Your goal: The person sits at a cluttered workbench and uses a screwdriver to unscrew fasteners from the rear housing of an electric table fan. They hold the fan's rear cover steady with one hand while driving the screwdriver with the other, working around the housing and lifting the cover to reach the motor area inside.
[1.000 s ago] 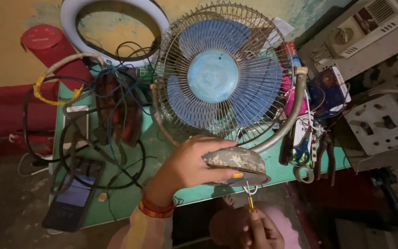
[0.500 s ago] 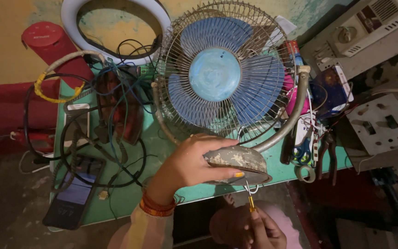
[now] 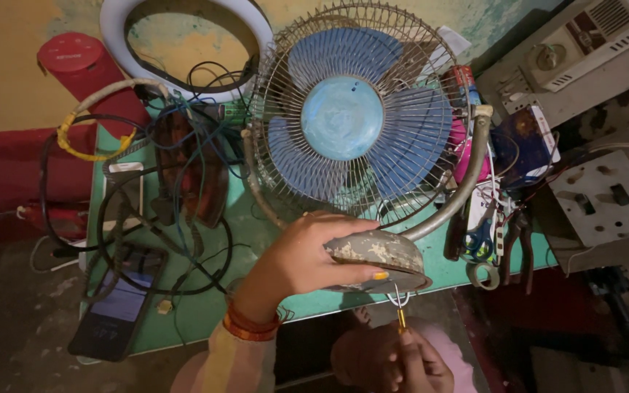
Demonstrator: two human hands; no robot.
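Observation:
A table fan (image 3: pixel 351 120) with blue blades and a wire cage stands tilted on the green table (image 3: pixel 256 233). My left hand (image 3: pixel 307 258) grips its worn round base (image 3: pixel 376 258), which hangs over the table's front edge. Below the edge, my right hand (image 3: pixel 409 364) holds a thin yellow-handled tool (image 3: pixel 400 311), its metal tip reaching up to the underside of the base.
Tangled black and blue cables (image 3: pixel 161 182) cover the table's left half, with a phone (image 3: pixel 119 302) at the front left. Scissors (image 3: pixel 480 244) and pliers (image 3: pixel 518 244) lie to the right. A white ring light (image 3: pixel 183 44) and red cylinder (image 3: pixel 85 69) stand behind; a switchboard (image 3: pixel 606 196) sits right.

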